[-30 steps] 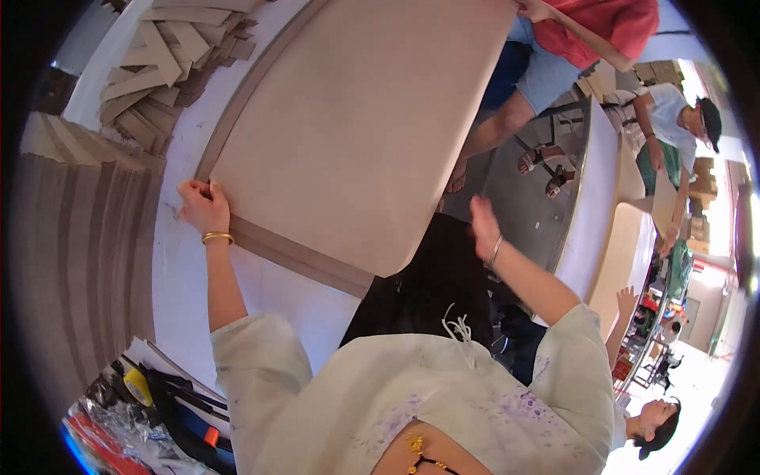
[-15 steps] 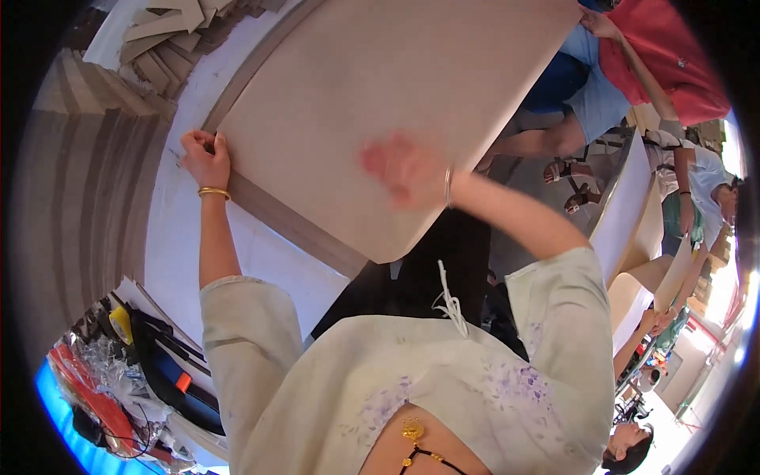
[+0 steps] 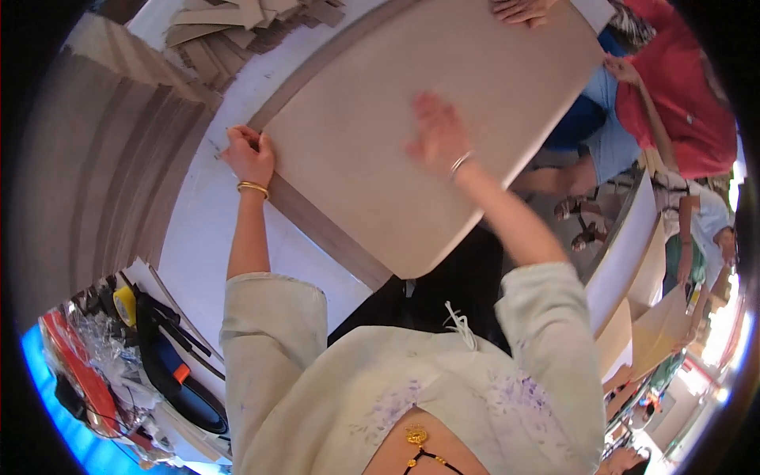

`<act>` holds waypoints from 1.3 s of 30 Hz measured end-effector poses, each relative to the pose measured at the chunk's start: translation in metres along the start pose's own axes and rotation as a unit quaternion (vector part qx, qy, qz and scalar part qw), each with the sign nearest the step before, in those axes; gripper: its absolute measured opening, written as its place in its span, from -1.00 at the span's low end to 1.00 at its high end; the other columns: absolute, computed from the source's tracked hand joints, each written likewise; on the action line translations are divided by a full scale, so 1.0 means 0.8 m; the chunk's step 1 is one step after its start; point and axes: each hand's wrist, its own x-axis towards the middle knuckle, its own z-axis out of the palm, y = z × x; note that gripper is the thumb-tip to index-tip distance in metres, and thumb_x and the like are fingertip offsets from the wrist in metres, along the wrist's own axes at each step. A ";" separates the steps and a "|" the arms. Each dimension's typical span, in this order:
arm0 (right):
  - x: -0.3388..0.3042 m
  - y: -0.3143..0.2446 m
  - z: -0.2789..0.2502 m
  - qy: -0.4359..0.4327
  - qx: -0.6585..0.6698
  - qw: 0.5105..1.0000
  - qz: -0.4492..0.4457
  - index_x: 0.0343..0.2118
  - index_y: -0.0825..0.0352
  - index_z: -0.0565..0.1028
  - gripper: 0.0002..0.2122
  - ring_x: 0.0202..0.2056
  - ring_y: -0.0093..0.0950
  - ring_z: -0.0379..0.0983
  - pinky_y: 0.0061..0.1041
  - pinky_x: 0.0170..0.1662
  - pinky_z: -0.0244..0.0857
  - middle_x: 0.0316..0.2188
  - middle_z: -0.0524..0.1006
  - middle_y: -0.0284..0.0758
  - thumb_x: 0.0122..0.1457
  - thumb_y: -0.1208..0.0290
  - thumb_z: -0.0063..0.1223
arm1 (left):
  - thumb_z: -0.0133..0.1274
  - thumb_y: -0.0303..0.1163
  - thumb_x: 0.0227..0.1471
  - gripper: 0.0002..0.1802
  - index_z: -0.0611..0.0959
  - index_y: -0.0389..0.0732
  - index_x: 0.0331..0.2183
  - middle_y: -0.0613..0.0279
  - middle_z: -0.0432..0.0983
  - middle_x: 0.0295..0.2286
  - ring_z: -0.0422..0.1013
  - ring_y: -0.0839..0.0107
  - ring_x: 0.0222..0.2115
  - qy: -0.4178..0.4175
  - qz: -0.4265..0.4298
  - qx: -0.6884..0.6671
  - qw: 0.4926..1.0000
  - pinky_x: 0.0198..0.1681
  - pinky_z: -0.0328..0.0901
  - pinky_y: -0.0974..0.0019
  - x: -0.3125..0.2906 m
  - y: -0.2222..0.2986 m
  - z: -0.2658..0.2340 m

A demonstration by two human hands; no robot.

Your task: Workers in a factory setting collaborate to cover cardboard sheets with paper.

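1. I counted one left hand (image 3: 252, 158) and one right hand (image 3: 442, 136), two altogether.
2. There was one uppermost brown sheet (image 3: 356, 150).
3. One tall board stack (image 3: 99, 186) stood there.
4. Loose strips (image 3: 210, 17) were too many to count.
5. I made out two sandals (image 3: 588, 237).
6. One red top (image 3: 682, 103) showed.
7. One gold pendant (image 3: 416, 434) hung.

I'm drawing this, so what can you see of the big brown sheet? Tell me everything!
The big, smooth brown sheet looks like paper or thin board. Its near corner is blunted, its right edge paler. It lies flat over darker brown layers on a white tabletop; its far end is partly cropped. The bare left hand's grip curls at its left corner; the right hand's grip, open and blurred, is over its middle, contact unclear. Other people's hands are at its far end and right edge.
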 end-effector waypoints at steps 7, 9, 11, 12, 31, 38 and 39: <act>-0.004 -0.226 0.005 -0.092 0.157 0.956 -0.231 0.18 0.25 -0.02 -0.26 0.24 -0.40 -0.22 -0.27 0.25 -0.46 0.22 -0.06 -0.30 0.02 -0.11 -0.18 | 0.10 -0.45 -0.23 -0.71 0.33 -0.12 -0.41 0.38 0.35 -0.61 0.32 0.35 -0.55 -0.015 -0.018 -0.032 0.999 -0.23 0.04 0.20 -0.007 0.004 0.002; 0.011 -0.208 0.033 0.018 0.180 0.955 -0.237 0.17 0.26 0.00 -0.28 0.24 -0.40 -0.20 -0.26 0.25 -0.44 0.21 -0.04 -0.30 0.03 -0.10 -0.19 | 0.10 -0.47 -0.24 -0.71 0.33 -0.13 -0.42 0.38 0.32 -0.62 0.31 0.35 -0.56 -0.018 -0.017 -0.002 1.000 -0.24 0.03 0.21 -0.012 -0.008 0.003; 0.048 -0.133 0.000 -0.078 0.133 0.983 -0.095 0.18 0.28 -0.01 -0.27 0.23 -0.39 -0.20 -0.25 0.24 -0.43 0.22 -0.06 -0.28 0.02 -0.07 -0.17 | 0.09 -0.47 -0.24 -0.71 0.33 -0.13 -0.42 0.38 0.32 -0.62 0.30 0.35 -0.55 -0.014 -0.030 0.000 0.999 -0.24 0.03 0.21 -0.014 0.000 -0.009; 0.064 -0.081 0.018 -0.023 0.093 0.995 -0.022 0.17 0.29 0.00 -0.28 0.24 -0.36 -0.21 -0.23 0.24 -0.39 0.22 -0.07 -0.25 0.00 -0.01 -0.14 | 0.09 -0.48 -0.24 -0.71 0.33 -0.13 -0.43 0.38 0.31 -0.62 0.30 0.36 -0.55 -0.019 -0.036 0.000 0.999 -0.24 0.02 0.21 -0.009 0.010 -0.011; 0.132 -0.154 -0.003 -0.037 0.041 0.997 -0.055 0.17 0.43 -0.09 -0.23 0.24 -0.30 -0.24 -0.33 0.24 -0.40 0.21 -0.11 -0.17 0.03 -0.04 -0.19 | 0.08 -0.49 -0.25 -0.72 0.32 -0.13 -0.44 0.34 0.28 -0.62 0.26 0.35 -0.55 -0.022 -0.063 -0.015 0.998 -0.22 0.01 0.26 -0.007 0.016 -0.012; 0.084 -0.203 0.038 0.020 0.194 0.964 -0.182 0.19 0.31 -0.08 -0.23 0.23 -0.37 -0.22 -0.32 0.25 -0.40 0.21 -0.07 -0.24 0.01 -0.06 -0.15 | 0.08 -0.49 -0.25 -0.73 0.33 -0.13 -0.46 0.34 0.28 -0.61 0.27 0.32 -0.55 -0.010 0.020 -0.016 1.000 -0.26 0.03 0.23 -0.002 0.007 0.002; 0.088 -0.178 0.047 0.037 0.154 0.963 -0.220 0.18 0.29 -0.04 -0.25 0.23 -0.39 -0.20 -0.33 0.24 -0.38 0.21 -0.04 -0.27 0.00 -0.06 -0.14 | 0.08 -0.49 -0.25 -0.73 0.33 -0.13 -0.45 0.34 0.29 -0.60 0.28 0.33 -0.53 -0.016 -0.005 -0.011 1.000 -0.25 0.03 0.22 -0.005 0.002 0.001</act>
